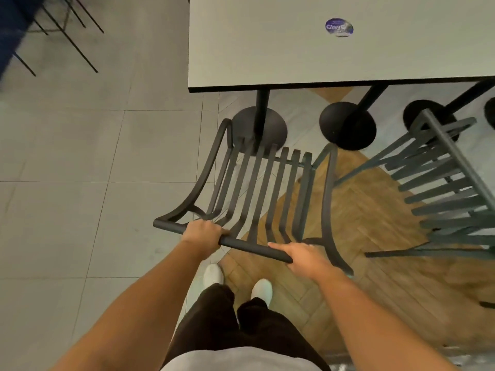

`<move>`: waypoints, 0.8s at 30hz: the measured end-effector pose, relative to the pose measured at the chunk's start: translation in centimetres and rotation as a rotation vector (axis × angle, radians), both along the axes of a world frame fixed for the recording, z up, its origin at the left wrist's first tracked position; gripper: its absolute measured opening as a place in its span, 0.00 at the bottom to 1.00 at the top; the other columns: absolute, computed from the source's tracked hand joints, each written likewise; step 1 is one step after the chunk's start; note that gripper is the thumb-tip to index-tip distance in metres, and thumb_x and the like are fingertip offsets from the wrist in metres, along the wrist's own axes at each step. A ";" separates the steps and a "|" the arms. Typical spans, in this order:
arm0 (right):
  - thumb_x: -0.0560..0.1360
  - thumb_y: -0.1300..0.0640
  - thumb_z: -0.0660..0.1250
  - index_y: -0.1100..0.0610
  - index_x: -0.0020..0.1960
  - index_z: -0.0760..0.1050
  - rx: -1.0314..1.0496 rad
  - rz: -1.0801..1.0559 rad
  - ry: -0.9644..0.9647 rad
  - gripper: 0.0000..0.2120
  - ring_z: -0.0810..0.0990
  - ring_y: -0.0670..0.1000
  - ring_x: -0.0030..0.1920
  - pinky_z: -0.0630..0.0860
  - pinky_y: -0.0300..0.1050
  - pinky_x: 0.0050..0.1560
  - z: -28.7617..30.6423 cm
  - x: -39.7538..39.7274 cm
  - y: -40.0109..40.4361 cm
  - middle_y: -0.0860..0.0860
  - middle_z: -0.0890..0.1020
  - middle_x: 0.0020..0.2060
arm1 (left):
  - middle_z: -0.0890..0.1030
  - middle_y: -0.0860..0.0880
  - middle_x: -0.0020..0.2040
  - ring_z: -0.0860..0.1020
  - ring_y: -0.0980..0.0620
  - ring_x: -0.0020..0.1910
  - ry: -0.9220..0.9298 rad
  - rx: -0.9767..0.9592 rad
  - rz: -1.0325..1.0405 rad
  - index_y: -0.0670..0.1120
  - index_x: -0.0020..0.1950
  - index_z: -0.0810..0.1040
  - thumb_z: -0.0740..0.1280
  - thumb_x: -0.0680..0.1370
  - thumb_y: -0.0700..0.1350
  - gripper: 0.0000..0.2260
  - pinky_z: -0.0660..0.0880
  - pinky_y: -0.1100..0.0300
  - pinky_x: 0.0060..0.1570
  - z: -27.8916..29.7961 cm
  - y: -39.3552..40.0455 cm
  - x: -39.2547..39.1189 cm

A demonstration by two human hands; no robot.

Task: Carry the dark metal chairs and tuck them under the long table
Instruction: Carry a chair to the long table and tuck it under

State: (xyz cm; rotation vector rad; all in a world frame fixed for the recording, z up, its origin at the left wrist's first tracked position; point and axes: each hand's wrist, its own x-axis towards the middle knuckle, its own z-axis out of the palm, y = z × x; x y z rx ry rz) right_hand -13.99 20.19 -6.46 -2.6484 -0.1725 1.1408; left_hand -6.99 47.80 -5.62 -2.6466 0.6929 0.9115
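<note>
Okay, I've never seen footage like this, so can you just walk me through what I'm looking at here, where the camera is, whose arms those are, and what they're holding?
There is no machine here. The single picture comes from a wide-angle camera worn on a person's head, looking forward and down, so you see their own arms, dark trousers and white shoes.

Both hands are on the top rail of a dark metal chair with a slatted seat and back. The left hand grips the rail; the right hand holds it near its other end.

The chair stands at the edge of a long light table on black pedestal legs. A round blue sticker sits on the tabletop. A second slatted chair is on the right.
</note>
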 end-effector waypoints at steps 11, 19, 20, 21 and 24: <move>0.81 0.61 0.62 0.17 0.71 0.51 -0.069 0.012 0.040 0.41 0.78 0.57 0.63 0.77 0.53 0.63 0.4 6.0 -4.0 0.50 0.78 0.67 | 0.81 0.48 0.57 0.80 0.46 0.56 0.063 -0.144 0.064 0.61 0.77 0.69 0.60 0.86 0.50 0.18 0.76 0.55 0.49 -0.4 -2.9 4.2; 0.81 0.62 0.60 0.19 0.72 0.54 -0.059 0.064 0.063 0.40 0.80 0.57 0.60 0.78 0.54 0.60 1.2 10.9 -6.3 0.50 0.80 0.63 | 0.81 0.48 0.56 0.81 0.47 0.53 0.078 -0.143 0.157 0.62 0.78 0.67 0.60 0.86 0.49 0.20 0.80 0.54 0.52 -0.5 -5.2 6.5; 0.81 0.63 0.60 0.18 0.72 0.53 -0.056 0.075 0.060 0.40 0.80 0.56 0.60 0.79 0.53 0.59 1.2 11.5 -6.7 0.50 0.81 0.63 | 0.81 0.48 0.56 0.81 0.47 0.54 0.079 -0.139 0.166 0.62 0.79 0.66 0.60 0.86 0.50 0.20 0.80 0.53 0.52 -0.5 -5.5 6.8; 0.81 0.63 0.59 0.18 0.71 0.53 -0.052 0.089 0.056 0.40 0.81 0.56 0.59 0.79 0.53 0.58 1.1 12.1 -7.1 0.49 0.81 0.63 | 0.81 0.48 0.57 0.81 0.46 0.54 0.079 -0.135 0.176 0.62 0.78 0.66 0.60 0.86 0.50 0.20 0.80 0.53 0.53 -0.5 -5.8 7.2; 0.80 0.64 0.59 0.20 0.73 0.55 -0.036 0.109 0.058 0.40 0.81 0.56 0.58 0.80 0.52 0.57 1.6 13.8 -7.9 0.50 0.81 0.63 | 0.81 0.47 0.59 0.81 0.46 0.56 0.079 -0.123 0.214 0.63 0.79 0.66 0.60 0.86 0.50 0.20 0.81 0.52 0.54 -0.7 -6.8 8.0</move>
